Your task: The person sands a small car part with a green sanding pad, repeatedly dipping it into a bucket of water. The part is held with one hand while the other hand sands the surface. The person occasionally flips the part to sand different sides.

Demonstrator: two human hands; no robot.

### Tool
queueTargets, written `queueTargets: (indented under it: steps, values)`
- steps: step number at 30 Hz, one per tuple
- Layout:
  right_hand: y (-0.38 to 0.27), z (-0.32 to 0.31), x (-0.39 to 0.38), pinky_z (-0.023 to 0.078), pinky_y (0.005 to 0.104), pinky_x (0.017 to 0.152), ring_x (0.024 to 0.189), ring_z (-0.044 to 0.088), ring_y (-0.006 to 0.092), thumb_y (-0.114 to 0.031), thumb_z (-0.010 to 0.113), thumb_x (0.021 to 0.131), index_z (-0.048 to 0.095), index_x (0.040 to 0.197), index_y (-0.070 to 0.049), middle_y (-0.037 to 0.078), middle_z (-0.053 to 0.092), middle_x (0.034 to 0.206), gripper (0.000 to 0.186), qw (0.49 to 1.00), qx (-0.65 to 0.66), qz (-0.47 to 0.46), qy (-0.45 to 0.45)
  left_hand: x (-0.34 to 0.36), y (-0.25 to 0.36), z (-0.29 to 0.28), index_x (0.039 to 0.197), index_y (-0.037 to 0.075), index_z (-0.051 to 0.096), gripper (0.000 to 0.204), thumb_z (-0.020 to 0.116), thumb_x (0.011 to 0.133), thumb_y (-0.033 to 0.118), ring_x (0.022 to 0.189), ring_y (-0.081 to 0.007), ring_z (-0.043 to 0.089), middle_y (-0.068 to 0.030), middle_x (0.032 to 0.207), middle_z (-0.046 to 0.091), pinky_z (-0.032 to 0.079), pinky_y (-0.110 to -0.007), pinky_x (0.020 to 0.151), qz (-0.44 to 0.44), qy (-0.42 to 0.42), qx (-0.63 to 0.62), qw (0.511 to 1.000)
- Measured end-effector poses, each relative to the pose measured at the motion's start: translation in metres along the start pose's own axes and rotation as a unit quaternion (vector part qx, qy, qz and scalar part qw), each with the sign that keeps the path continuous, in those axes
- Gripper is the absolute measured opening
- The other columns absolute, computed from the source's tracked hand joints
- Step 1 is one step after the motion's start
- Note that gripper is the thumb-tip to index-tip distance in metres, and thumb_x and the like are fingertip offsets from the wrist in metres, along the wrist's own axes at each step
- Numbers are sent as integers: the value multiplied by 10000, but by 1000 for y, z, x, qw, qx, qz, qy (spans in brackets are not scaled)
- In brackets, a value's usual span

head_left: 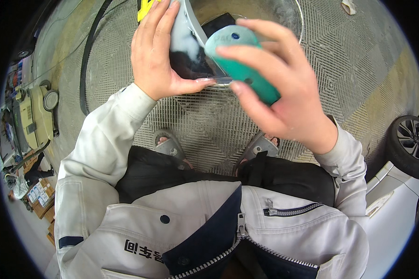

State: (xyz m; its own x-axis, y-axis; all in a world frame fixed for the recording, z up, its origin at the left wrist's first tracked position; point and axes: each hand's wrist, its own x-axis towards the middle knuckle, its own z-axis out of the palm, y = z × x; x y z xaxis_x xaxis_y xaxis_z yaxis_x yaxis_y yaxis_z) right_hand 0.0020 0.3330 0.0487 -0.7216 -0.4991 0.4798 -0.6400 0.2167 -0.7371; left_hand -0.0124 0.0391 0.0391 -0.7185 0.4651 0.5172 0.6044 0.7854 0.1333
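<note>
My left hand (152, 58) grips a curved, glossy panel (187, 44), light grey along one edge and dark below, with a whitish wet film on it. Its thumb lies along the panel's near edge. In my right hand (291, 88) is a teal sanding block (249, 69) with rounded ends, held between thumb and fingers. The block's left side is close to the panel's right edge; whether they touch I cannot tell. Both hands are over a round bucket (300, 21), where a black piece (221, 23) shows behind the block. My right hand is slightly blurred.
Something yellow (145, 9) shows beside my left fingers. A black hose or strip (84, 69) runs along the grated floor (354, 60) to the left. My sandalled feet (170, 146) stand below. A car wheel (407, 139) is at right; a wheeled yellowish machine (35, 114) and a person (21, 186) are far left.
</note>
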Motion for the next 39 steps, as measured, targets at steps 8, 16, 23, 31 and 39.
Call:
queueTargets:
  steps: [8,16,23,31,39]
  values:
    - [-12,23,-10,577,498,1154,1417,655,414,-10,837,756,715,1530,-36,213,560,1694,783,989,-142,-37,-22,1,6,1,1700,-90,466,1390,985,658,670,1540,-547,561,-364,1687,528,442,-605,1286,-33,-8,16,999]
    - [-13,29,-13,626,469,1039,1257,719,368,-6,784,710,696,1554,-27,162,612,1679,849,979,-195,-26,-45,2,2,3,1700,-86,465,1395,988,648,667,1535,-539,568,-364,1684,534,453,-603,1275,8,10,26,1000]
    - [-19,33,-16,635,475,1036,1179,743,376,-22,787,703,709,1564,-91,198,606,1672,867,976,-218,4,-30,1,2,1,1703,-83,462,1428,996,621,680,1527,-541,573,-364,1681,535,457,-602,1267,3,-2,25,1000]
    - [-14,35,-9,643,471,943,1123,743,367,-48,798,666,721,1548,-82,211,651,1609,886,974,-223,-26,-24,3,-1,1,1701,-84,468,1424,992,626,689,1521,-546,574,-363,1683,534,452,-604,1271,3,-1,16,1000]
    - [-11,42,-6,629,389,835,1028,715,314,-143,824,685,747,1482,-15,252,674,1554,811,973,-227,-48,-23,-8,-9,22,1696,-41,508,1130,902,805,531,1596,-491,545,-297,1739,533,443,-562,1306,0,50,-28,998]
